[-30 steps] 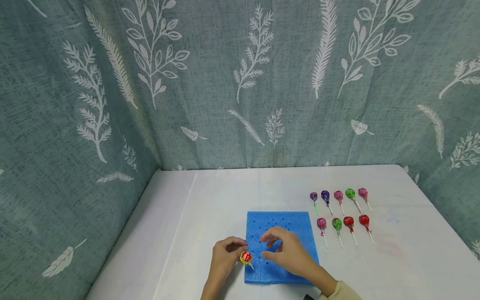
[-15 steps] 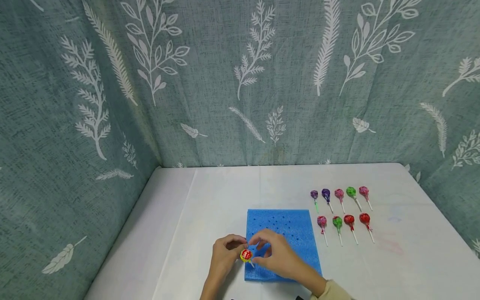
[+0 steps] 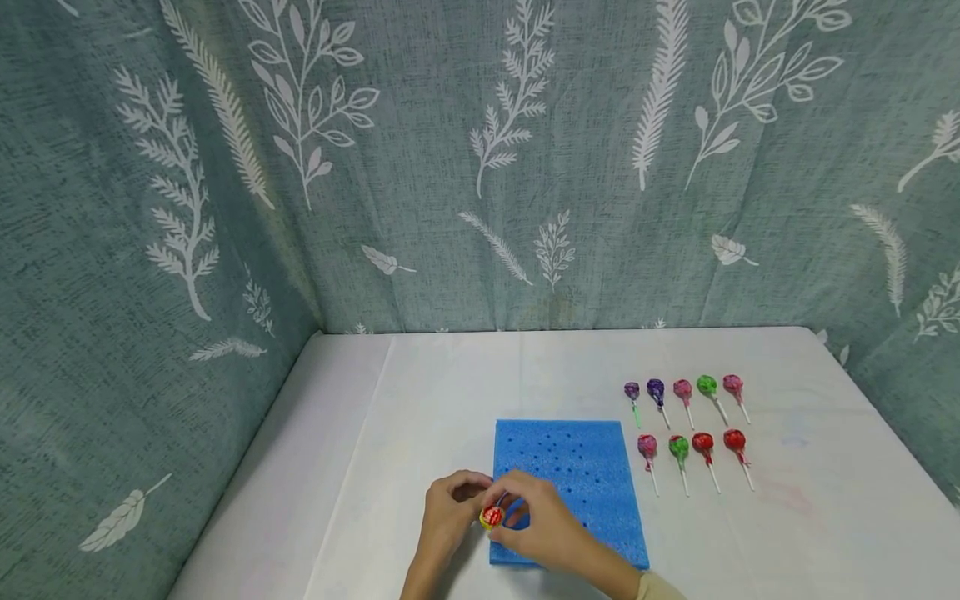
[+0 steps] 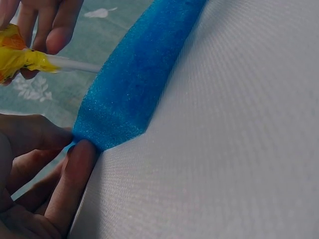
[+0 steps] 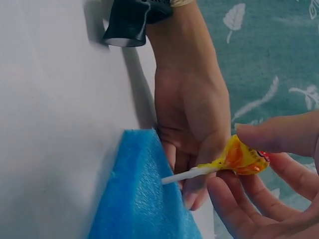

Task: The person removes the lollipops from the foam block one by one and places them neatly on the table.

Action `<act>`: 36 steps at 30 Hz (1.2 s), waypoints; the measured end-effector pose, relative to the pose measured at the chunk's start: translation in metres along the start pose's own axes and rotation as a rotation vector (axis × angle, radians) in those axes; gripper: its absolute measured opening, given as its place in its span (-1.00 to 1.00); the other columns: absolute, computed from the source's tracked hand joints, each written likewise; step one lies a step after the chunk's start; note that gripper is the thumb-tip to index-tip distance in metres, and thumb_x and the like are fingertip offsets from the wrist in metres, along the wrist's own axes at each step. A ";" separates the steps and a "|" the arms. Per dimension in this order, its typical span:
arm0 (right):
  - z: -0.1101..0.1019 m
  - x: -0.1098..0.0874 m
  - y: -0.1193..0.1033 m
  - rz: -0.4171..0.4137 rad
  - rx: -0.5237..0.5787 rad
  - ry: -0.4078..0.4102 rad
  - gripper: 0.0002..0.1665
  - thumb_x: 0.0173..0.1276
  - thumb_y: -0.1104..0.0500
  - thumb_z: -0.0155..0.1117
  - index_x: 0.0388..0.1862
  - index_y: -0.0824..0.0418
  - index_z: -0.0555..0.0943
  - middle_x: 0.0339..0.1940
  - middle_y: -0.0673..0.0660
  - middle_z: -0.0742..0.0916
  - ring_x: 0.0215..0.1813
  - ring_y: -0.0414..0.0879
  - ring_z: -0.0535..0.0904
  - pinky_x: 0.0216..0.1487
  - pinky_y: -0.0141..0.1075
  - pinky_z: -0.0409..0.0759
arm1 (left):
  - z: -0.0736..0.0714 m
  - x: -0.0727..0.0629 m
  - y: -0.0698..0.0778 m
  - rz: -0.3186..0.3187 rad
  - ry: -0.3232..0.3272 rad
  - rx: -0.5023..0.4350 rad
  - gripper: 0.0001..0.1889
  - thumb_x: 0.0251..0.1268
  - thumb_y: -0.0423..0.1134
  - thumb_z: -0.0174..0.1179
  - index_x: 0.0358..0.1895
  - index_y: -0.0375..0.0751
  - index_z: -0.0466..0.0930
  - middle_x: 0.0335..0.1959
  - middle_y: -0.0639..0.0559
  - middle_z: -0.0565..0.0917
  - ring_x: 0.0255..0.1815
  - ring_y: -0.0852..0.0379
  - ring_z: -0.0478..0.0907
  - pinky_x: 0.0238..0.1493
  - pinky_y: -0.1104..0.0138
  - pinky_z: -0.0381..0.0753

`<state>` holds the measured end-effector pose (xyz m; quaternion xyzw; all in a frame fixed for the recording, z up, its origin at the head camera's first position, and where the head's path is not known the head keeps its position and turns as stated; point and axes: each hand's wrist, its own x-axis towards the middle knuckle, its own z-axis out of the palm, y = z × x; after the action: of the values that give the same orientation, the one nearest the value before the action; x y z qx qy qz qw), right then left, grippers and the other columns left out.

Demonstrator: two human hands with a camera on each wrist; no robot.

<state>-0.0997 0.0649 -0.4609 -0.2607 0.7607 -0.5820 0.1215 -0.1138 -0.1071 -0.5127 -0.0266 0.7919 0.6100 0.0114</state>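
A blue foam board [image 3: 600, 508] dotted with small holes lies on the table. Upright at its left side stands a lollipop [image 3: 492, 517] in a yellow and red wrapper, its white stick [image 5: 184, 176] running down into the foam. My right hand [image 3: 543, 521] has its thumb and fingertips about the lollipop's head [image 5: 244, 157]. Close beside it, my left hand [image 3: 446, 512] pinches the board's left edge between thumb and finger, as the left wrist view shows near the foam's corner [image 4: 94, 134].
To the right of the board, several wrapped lollipops lie in two rows, among them a purple one [image 3: 656, 390], a green one [image 3: 707, 387] and a red one [image 3: 735, 440]. The white table [image 3: 420, 400] ends against a grey-green leaf-patterned curtain [image 3: 420, 183].
My right hand has moved left from over the board to the lollipop, and its fingers have closed about the head. The left hand has stayed at the board's edge.
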 end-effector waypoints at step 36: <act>-0.013 -0.007 -0.030 -0.062 0.053 0.167 -0.74 0.08 0.46 0.36 -0.24 0.30 0.58 -0.25 0.15 0.64 -0.18 0.04 0.61 -0.21 -0.28 0.63 | 0.002 -0.003 0.018 -0.066 -0.023 -0.073 -0.88 0.07 -0.44 0.29 -0.30 -0.41 0.65 -0.41 -0.11 0.67 -0.40 0.09 0.61 -0.43 0.31 0.64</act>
<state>-0.0928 0.0736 -0.4294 -0.2314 0.7440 -0.6251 0.0466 -0.1122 -0.1006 -0.4960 -0.0459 0.7677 0.6379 0.0398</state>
